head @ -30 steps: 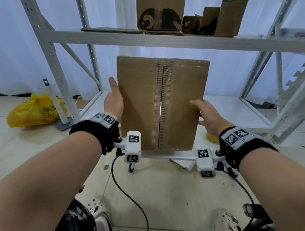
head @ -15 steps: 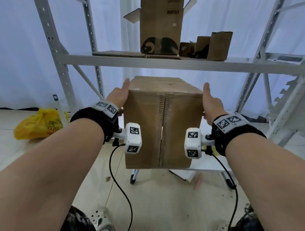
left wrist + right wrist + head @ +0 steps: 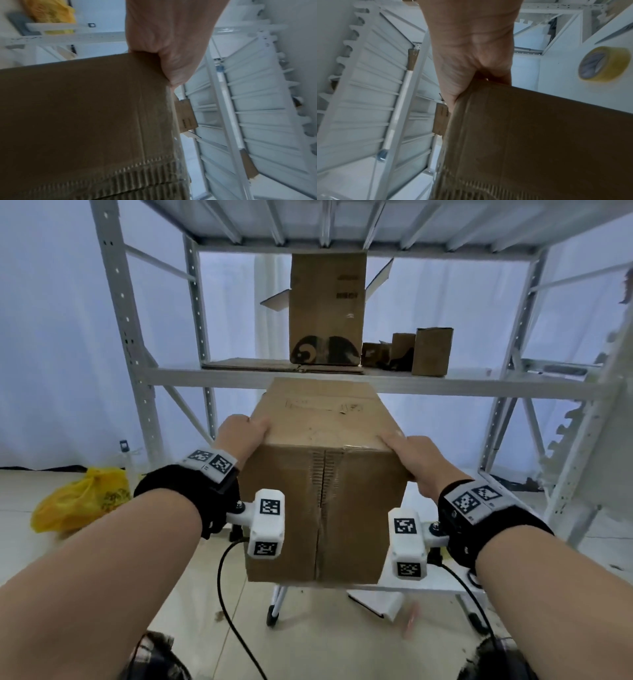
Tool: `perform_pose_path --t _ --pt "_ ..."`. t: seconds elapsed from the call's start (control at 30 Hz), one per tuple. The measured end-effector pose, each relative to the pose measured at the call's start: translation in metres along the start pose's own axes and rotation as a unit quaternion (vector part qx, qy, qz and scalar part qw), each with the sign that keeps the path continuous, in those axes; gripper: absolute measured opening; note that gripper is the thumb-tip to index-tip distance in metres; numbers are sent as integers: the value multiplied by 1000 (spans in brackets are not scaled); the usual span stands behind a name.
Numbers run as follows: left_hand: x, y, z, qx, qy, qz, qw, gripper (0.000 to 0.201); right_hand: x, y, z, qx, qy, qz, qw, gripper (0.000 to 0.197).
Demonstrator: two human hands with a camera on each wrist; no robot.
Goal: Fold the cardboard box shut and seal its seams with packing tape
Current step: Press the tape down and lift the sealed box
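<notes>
I hold a closed brown cardboard box [image 3: 325,433] in the air in front of the shelving, its near face showing a vertical centre seam [image 3: 322,508]. My left hand [image 3: 239,436] grips its upper left edge, thumb on the top face. My right hand [image 3: 411,453] grips the upper right edge the same way. In the left wrist view the left hand [image 3: 168,40] clamps the box [image 3: 85,115] at a corner; the right wrist view shows the right hand [image 3: 471,47] on the box [image 3: 539,135]. A yellow packing tape roll [image 3: 604,64] lies on a white surface beside the box.
A white metal rack's middle shelf [image 3: 205,378] stands just behind the box, carrying an open tall carton [image 3: 327,309] and small cardboard boxes [image 3: 431,350]. A yellow plastic bag [image 3: 82,498] lies on the floor at left. A low white shelf edge [image 3: 438,589] is below the box.
The box stood upright on the low shelf with my hands at its sides; both hands have lifted it and shifted to its upper near corners, and its top face now shows.
</notes>
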State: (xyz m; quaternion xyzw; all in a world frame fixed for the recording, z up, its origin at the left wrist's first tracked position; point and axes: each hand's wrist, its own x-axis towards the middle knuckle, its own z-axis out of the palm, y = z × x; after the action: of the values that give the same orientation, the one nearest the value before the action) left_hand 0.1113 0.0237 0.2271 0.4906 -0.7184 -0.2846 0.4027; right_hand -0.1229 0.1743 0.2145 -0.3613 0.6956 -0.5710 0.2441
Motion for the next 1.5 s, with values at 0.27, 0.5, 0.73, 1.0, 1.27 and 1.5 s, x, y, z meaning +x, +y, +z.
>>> perform_pose_path --t 0.27,0.5,0.73,1.0,1.27,1.5 --pt "-17 35 -30 -136 70 198 968 29 -21 -8 -14 123 -18 -118 985 14" --pt "-24 -24 11 -5 -47 85 995 41 -7 79 5 98 -17 90 991 35" --pt "-31 -114 67 -34 -139 -79 987 95 8 112 49 46 -20 136 989 58" --pt "-14 -81 64 -68 -50 94 992 39 54 105 40 37 101 -20 994 57" --pt "19 -91 100 56 -106 -36 992 65 94 103 31 -31 100 26 994 57" --pt "54 -104 133 -14 -58 -77 995 60 121 118 39 -90 100 -3 991 44"
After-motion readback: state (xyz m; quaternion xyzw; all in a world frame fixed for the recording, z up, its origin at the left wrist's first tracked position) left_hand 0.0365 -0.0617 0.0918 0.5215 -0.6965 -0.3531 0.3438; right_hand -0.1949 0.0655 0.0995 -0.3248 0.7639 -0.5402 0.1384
